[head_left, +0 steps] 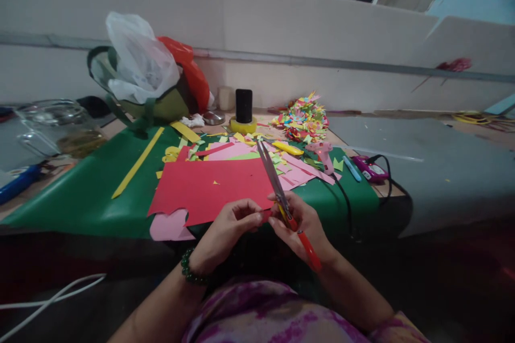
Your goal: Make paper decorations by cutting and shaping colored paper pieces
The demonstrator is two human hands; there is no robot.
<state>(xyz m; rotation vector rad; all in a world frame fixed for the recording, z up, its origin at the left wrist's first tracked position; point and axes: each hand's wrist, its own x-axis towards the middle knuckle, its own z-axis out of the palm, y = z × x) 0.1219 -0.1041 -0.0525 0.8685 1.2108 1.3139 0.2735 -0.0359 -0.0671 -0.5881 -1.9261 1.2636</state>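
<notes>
My left hand (231,228), with a green bead bracelet at the wrist, pinches a small red paper piece (266,215) between thumb and fingers. Scissors (276,179) with orange-red handles rest in my right hand (300,225), blades pointing up and away from me. The right fingertips also meet the small red piece. Something yellow shows by the right fingers, too small to make out. Just beyond both hands lies a large red paper sheet (213,187) with a notched near edge, and a pink paper piece (171,226) sticks out from under it.
Paper scraps cover the green mat (100,171) behind the sheet. A pink glue gun (322,154), yellow cutter (288,148), blue pen (352,168) and purple device (370,170) lie right. Behind stand a phone (243,105), colourful paper pile (306,118) and bag (161,104); a glass jug (56,128) stands left.
</notes>
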